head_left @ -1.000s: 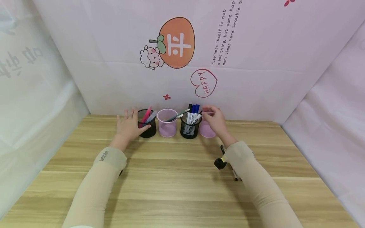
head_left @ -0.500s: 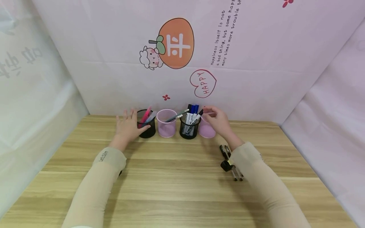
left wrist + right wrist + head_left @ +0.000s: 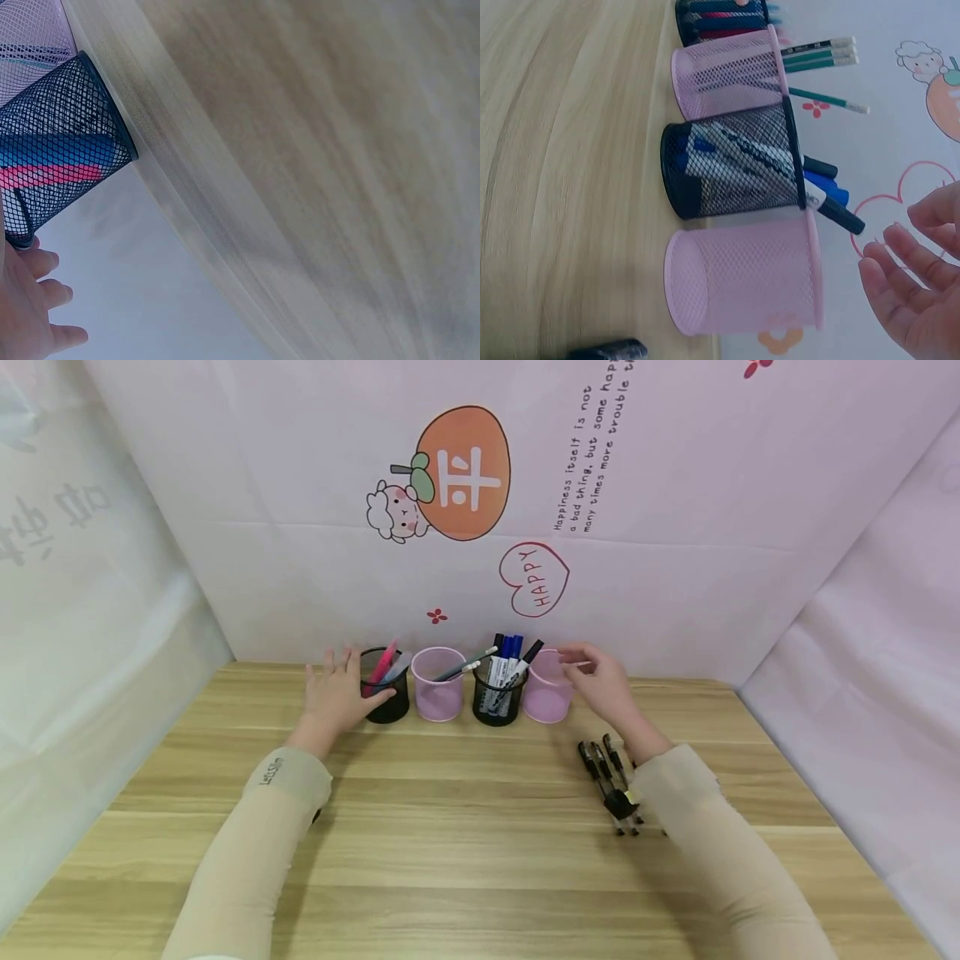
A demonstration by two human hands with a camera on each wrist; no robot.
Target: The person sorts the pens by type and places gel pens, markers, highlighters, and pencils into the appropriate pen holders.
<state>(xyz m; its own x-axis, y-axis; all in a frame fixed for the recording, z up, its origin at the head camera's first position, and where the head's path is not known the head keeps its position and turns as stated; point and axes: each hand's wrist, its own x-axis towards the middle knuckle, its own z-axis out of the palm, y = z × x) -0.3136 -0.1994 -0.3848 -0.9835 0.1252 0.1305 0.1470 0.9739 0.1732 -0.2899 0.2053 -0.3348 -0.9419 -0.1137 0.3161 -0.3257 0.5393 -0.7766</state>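
Four mesh cups stand in a row at the back of the wooden table (image 3: 480, 827). My left hand (image 3: 345, 683) rests with straight fingers against the left black cup (image 3: 390, 702), which holds pink highlighters; the left wrist view shows that cup (image 3: 64, 161) and my fingers (image 3: 37, 300) beside it. Then come a pink cup (image 3: 438, 693) with pencils, a black cup (image 3: 495, 703) of markers and a right pink cup (image 3: 546, 700). My right hand (image 3: 583, 662) hovers with relaxed fingers just right of this pink cup (image 3: 742, 277) and holds nothing.
Several black pens (image 3: 611, 777) lie on the table below my right wrist. Pale printed sheets wall the table in at the back and on both sides.
My right hand has drawn back to the right, away from the black marker cup, where a black-capped marker now leans out. The left hand has stayed put.
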